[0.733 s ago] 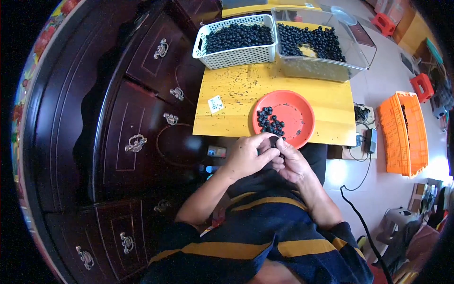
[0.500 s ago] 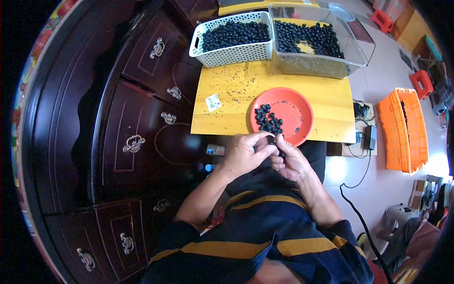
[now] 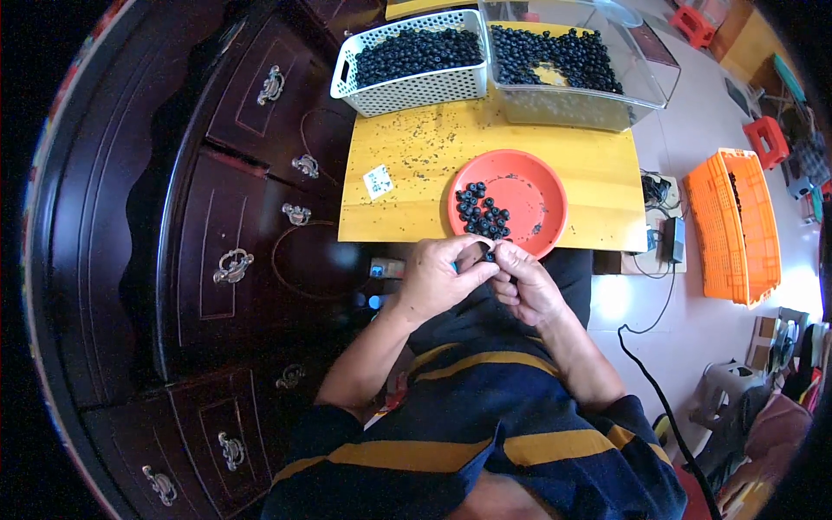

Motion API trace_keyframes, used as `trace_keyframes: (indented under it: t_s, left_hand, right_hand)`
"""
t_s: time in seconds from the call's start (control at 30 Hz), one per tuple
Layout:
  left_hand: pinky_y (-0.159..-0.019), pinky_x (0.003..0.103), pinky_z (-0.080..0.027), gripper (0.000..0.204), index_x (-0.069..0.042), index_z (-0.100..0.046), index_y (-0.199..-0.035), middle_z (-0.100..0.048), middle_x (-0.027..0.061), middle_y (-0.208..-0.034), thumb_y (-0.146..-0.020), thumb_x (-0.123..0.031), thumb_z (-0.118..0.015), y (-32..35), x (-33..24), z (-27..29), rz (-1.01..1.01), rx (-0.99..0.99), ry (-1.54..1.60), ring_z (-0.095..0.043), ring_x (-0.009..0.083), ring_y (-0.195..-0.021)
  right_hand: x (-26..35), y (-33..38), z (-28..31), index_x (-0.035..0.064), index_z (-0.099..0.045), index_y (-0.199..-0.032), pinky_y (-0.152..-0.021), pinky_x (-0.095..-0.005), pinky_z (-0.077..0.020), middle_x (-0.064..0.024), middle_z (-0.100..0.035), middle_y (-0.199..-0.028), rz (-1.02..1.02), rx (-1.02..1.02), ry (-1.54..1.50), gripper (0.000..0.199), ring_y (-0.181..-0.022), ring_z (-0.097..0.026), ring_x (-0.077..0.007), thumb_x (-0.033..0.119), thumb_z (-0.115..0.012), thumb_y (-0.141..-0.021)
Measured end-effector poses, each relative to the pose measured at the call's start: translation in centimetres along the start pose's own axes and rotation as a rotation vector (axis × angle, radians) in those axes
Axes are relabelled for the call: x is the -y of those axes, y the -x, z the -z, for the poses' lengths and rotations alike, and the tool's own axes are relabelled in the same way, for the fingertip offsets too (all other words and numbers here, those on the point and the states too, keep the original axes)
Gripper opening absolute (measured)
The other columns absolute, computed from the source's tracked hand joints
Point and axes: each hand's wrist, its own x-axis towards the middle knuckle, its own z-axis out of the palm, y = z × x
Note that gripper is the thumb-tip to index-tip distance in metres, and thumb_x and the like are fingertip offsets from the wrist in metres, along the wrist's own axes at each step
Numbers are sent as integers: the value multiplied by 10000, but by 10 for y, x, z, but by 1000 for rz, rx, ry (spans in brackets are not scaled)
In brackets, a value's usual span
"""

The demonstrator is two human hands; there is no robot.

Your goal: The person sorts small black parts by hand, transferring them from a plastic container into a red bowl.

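I see the left hand (image 3: 440, 276) and right hand (image 3: 530, 284) pinching a small black bead (image 3: 490, 256) between them, by the near edge of the red plate (image 3: 525, 192).

Table (image 3: 598, 173) ahead: basket (image 3: 416, 94) at back left, bin (image 3: 563, 113) beside it at back right, pieces (image 3: 420, 57) in both; card (image 3: 378, 182) near left edge, plate (image 3: 529, 184) at near edge, pieces mostly in its left half. Left hand (image 3: 440, 279) and right hand (image 3: 530, 288) meet at plate's near rim, one piece (image 3: 490, 256) between. Cabinet (image 3: 204, 173) along left; crate (image 3: 721, 234) on floor to right, stool (image 3: 766, 141) beyond, adapter (image 3: 673, 240) between crate and table.
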Motion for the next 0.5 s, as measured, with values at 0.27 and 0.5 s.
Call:
trace_keyframes:
  t_s: [0.27, 0.5]
  left_hand:
    - [-515, 194, -332, 237, -39, -741, -1026, -469, -108, -607, -804, 29, -789, 0, -1, -8, -71, -131, 125, -397, -6, -557]
    - [-496, 244, -413, 220, -38, -645, -864, -600, -4, -612, -778, -62, -846, 1, 7, -13, -107, -237, 82, -498, 46, -526]
  right_hand:
    - [1, -2, -13, 118, -582, -994, -432, -156, -253, 79, -418, -700, 33, 1, -70, 214, -532, -344, -13, 328, -616, -1011]
    - [5, -2, -15, 112, -579, -1035, -446, -154, -286, 66, -422, -721, 36, 81, -225, 208, -556, -363, -19, 315, -614, -1011]
